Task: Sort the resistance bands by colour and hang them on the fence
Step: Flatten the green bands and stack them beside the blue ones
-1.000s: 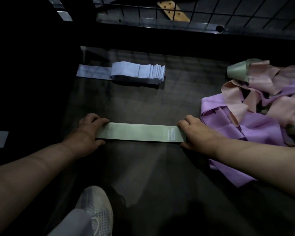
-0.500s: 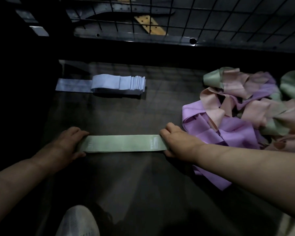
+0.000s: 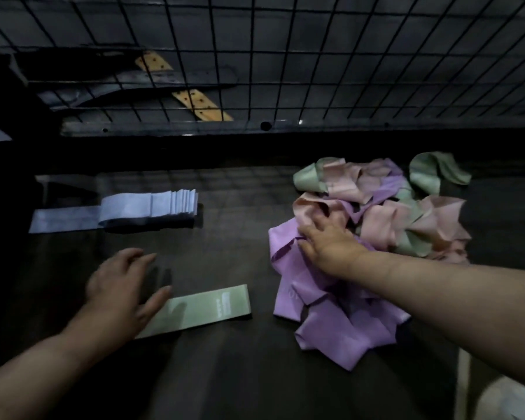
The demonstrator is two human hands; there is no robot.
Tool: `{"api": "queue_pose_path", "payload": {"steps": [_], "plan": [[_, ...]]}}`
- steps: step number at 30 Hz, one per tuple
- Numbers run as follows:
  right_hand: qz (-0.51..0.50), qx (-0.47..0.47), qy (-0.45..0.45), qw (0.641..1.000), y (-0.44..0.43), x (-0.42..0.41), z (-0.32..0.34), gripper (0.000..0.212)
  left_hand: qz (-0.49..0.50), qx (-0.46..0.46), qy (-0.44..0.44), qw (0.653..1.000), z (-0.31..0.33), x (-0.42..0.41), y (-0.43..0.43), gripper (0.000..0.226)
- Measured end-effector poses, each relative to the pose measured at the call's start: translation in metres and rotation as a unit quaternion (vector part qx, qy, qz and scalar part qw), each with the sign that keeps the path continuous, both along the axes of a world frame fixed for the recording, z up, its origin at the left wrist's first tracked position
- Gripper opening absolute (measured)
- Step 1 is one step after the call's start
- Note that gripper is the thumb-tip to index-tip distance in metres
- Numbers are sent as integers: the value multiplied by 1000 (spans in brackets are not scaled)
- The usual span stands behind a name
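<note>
A green band (image 3: 200,310) lies flat on the dark surface in front of me. My left hand (image 3: 122,289) hovers over its left end with fingers spread, holding nothing. My right hand (image 3: 328,241) reaches into a tangled pile of purple, pink and green bands (image 3: 376,225) at the right, its fingers resting on the purple and pink ones. A neat stack of pale blue bands (image 3: 140,207) lies at the back left. The black wire fence (image 3: 285,56) rises behind the surface.
A dark metal rail (image 3: 194,128) runs along the foot of the fence. Behind the mesh lie dark metal parts and a yellowish wooden strip (image 3: 194,101). Something pale (image 3: 503,398) shows at the bottom right corner.
Both hands have let go of the green band's ends. The right hand moved right and up into the mixed pile; the left hand lifted. The view tilted up, showing more fence.
</note>
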State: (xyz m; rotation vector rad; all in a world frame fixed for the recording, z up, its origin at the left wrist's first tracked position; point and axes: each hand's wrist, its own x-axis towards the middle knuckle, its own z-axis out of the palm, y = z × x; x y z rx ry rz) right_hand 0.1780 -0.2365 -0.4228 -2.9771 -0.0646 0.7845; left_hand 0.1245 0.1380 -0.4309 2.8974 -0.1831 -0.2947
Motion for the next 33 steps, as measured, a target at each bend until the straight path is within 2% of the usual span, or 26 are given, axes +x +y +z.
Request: {"api": "queue_pose_path", "payload": {"steps": [3, 6, 8, 10, 12, 14, 16, 19, 24, 26, 27, 29, 31, 33], "plan": [[-7, 34, -56, 998, -12, 15, 9, 38, -71, -46, 6, 996, 17, 28, -68, 69], [-103, 97, -124, 982, -15, 38, 14, 35, -130, -84, 84, 984, 33, 60, -136, 61], [-174, 135, -93, 971, -15, 61, 13, 36, -140, -91, 146, 975, 35, 84, -180, 48], [-211, 203, -25, 956, -17, 79, 8, 43, -81, -160, 207, 962, 36, 106, -219, 45], [-221, 263, 16, 939, -20, 88, 4, 46, 32, -275, 246, 929, 31, 124, -246, 41], [-242, 311, -6, 919, -20, 83, 4, 36, 122, -361, 261, 887, 27, 132, -260, 47], [-274, 377, -61, 883, -22, 70, 4, 18, 162, -413, 278, 852, 23, 134, -270, 62], [-270, 441, -98, 850, -28, 49, 9, 28, 213, -463, 294, 809, 21, 130, -278, 57], [-273, 485, 22, 830, -31, 23, 29, 35, 232, -524, 286, 768, 30, 114, -270, 31], [-323, 515, 72, 791, -32, 20, 33, 41, 224, -531, 273, 770, 34, 111, -263, 25], [-346, 524, 76, 775, -33, 21, 34, 45, 214, -531, 269, 774, 34, 110, -260, 22], [-363, 511, 46, 778, -38, 24, 34, 52, 213, -550, 271, 761, 36, 109, -255, 16], [-351, 499, 16, 792, -38, 28, 36, 58, 223, -584, 294, 723, 40, 107, -252, 18], [-348, 522, 10, 778, -34, 33, 38, 54, 220, -632, 334, 664, 42, 106, -248, 24]]}}
